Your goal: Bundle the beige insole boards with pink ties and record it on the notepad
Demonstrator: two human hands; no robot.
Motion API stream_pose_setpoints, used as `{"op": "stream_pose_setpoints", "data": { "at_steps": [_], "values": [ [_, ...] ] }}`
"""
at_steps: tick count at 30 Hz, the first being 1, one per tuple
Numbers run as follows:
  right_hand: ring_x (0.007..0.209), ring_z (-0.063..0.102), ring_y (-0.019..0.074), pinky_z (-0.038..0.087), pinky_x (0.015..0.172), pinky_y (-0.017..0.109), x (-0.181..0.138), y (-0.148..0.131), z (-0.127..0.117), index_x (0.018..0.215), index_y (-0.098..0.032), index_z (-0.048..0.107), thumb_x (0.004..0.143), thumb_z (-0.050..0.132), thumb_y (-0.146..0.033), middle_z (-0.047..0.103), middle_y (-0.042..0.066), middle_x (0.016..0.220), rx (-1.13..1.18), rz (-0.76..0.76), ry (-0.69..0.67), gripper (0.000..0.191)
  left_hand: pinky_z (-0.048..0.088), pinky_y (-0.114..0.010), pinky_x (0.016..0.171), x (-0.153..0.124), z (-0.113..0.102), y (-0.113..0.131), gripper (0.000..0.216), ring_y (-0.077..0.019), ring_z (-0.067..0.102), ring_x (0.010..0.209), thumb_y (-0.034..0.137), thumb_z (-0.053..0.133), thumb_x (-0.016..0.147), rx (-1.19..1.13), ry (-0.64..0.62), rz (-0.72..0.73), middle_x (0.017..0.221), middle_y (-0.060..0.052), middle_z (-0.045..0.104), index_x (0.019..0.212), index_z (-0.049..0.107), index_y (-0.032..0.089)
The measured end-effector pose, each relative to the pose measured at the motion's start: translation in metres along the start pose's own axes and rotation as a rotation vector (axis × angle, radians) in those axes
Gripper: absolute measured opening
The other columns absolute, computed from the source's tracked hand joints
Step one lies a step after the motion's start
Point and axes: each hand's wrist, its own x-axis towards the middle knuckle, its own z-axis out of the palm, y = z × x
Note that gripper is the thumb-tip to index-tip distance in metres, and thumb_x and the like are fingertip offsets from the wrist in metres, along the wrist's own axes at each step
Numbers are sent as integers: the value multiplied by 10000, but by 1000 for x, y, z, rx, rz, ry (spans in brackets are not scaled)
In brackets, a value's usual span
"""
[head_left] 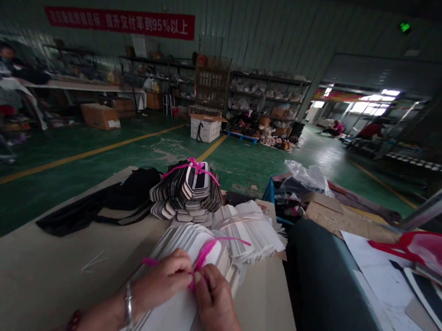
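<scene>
Grip: both hands pinch the pink string (200, 258) between fingertips, the left hand (163, 280) and right hand (217, 304) meeting over the stack (196, 247), knuckles close together, so the string stays taut at one spot.
String: it runs up from the grip and loops across the stack's top, seemingly to bind the pieces.
Stack: flat white pieces fanned on the tabletop (55, 274), right under the hands, pressed down by the wrists so it does not slide.
Tied bundle: a dark-and-white bundle (189, 191) sits just beyond, already wrapped in pink string with a bow on top.
Loose pieces: more white pieces (251, 229) lie beside it to the right, within reach.
Cloth: dark cloth (122, 200) lies left of the bundle.
Beyond: green floor (88, 146), shelves (268, 94) at the far wall, people seated well apart.
</scene>
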Motion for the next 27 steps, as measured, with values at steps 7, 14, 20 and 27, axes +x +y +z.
{"op": "stream_pose_setpoints", "data": {
  "at_steps": [7, 14, 20, 27],
  "values": [
    [587, 356, 112, 313, 539, 222, 4, 0, -4, 626, -203, 379, 840, 439, -382, 357, -41, 615, 147, 35, -56, 285, 363, -220, 635, 9, -6, 1, 182, -134, 436, 716, 305, 568, 545, 104, -125, -6, 743, 21, 436, 569, 433, 186],
    [566, 305, 104, 270, 514, 224, 5, 4, -1, 612, -207, 339, 836, 422, -436, 304, -52, 602, 141, 72, -33, 331, 345, -214, 547, 17, -12, -8, 162, -128, 493, 596, 248, 480, 669, 286, -126, 33, 576, 25, 532, 630, 598, 144],
    [563, 312, 108, 277, 517, 232, 7, 7, 4, 587, -214, 312, 842, 410, -454, 306, -53, 585, 103, 42, 3, 364, 397, -273, 740, 10, -13, -3, 265, -173, 555, 775, 141, 388, 834, 556, -124, 200, 787, -60, 630, 713, 624, 137],
    [558, 419, 112, 308, 531, 231, 5, 5, -4, 606, -200, 417, 878, 400, -352, 439, -28, 598, -192, -79, 24, 312, 418, -319, 767, -10, -29, -21, 242, -197, 502, 818, 7, 399, 826, 1045, -106, 469, 820, -47, 584, 769, 583, 155]
  ]
}}
